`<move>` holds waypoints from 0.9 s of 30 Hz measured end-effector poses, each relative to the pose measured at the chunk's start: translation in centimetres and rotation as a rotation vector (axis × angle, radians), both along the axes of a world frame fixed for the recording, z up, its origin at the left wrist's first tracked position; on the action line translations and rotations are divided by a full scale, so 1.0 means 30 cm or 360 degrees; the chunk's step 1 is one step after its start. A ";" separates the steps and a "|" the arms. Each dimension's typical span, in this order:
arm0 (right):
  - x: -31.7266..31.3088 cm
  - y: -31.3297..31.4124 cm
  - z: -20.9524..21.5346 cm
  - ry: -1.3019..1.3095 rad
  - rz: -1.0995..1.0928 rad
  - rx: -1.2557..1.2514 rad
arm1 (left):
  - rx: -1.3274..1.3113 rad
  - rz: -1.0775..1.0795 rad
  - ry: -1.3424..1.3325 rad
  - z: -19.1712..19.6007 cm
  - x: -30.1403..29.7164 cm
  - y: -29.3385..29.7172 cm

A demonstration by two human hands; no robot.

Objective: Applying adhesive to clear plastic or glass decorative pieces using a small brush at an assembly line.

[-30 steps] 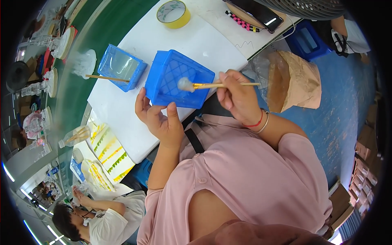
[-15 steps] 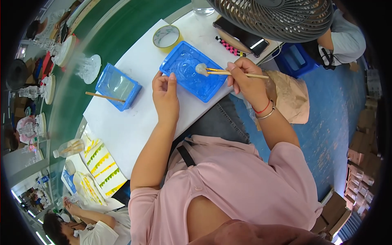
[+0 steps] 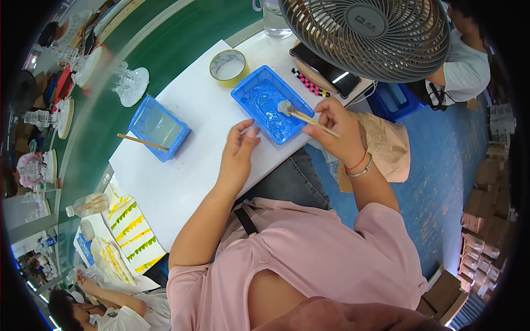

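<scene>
My right hand (image 3: 338,132) is closed around a pair of thin wooden sticks (image 3: 312,119). At their tip is a whitish, translucent clump (image 3: 284,107), held over a shallow blue plastic tray (image 3: 240,105). Clear, glossy, gel-like stuff (image 3: 265,98) covers the bottom of the tray. My left hand (image 3: 238,151) is beside the tray's near left side, fingers loosely bent and thumb apart, with nothing in it. A blue plastic basket (image 3: 175,144) with pale clear contents stands to the left, a wooden stick (image 3: 141,142) lying across it.
A tape roll (image 3: 229,66) sits behind the tray. A grey fan (image 3: 367,33) overhangs the table's far right, near a dark phone (image 3: 328,69). Patterned yellow-green sheets (image 3: 132,229) and a clear bottle (image 3: 88,205) lie left. A green conveyor belt (image 3: 182,25) runs behind; other people sit nearby.
My left hand has let go of the tray's left edge and drawn back toward me. The sticks now point more steeply, with the clump still at their tip. The view has shifted slightly.
</scene>
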State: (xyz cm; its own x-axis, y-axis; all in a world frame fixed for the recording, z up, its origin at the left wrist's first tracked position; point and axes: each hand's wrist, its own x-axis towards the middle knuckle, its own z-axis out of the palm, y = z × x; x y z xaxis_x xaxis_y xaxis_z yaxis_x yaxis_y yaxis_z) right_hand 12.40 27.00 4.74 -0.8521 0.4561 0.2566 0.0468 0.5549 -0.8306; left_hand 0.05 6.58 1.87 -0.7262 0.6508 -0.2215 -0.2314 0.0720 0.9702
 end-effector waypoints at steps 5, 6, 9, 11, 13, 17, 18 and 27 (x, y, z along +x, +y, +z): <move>0.068 -0.047 -0.066 0.0080 -0.0142 -0.0349 | 0.0109 -0.0099 0.0020 0.019 0.032 0.059; 0.081 -0.050 -0.096 0.0005 -0.0133 -0.0322 | 0.0149 -0.0095 0.0048 0.004 0.029 0.076; 0.064 -0.084 -0.164 0.0400 -0.0223 -0.0501 | 0.0190 -0.0087 0.0012 -0.009 0.000 0.117; 0.055 -0.069 -0.168 0.0330 -0.0164 -0.0411 | 0.0198 -0.0088 -0.0054 -0.010 -0.004 0.128; 0.029 -0.058 -0.186 0.0159 -0.0136 -0.0393 | 0.0158 -0.0135 0.0000 -0.013 -0.003 0.122; -0.032 -0.054 -0.172 0.0138 -0.0083 -0.0394 | 0.0182 -0.0001 0.0043 -0.019 0.041 0.065; -0.050 -0.054 -0.175 0.0204 -0.0092 -0.0394 | 0.0193 -0.0038 0.0210 -0.024 0.042 0.049; 0.004 -0.117 -0.098 0.0049 0.0011 -0.0082 | 0.0179 -0.0253 0.0760 0.191 0.049 -0.422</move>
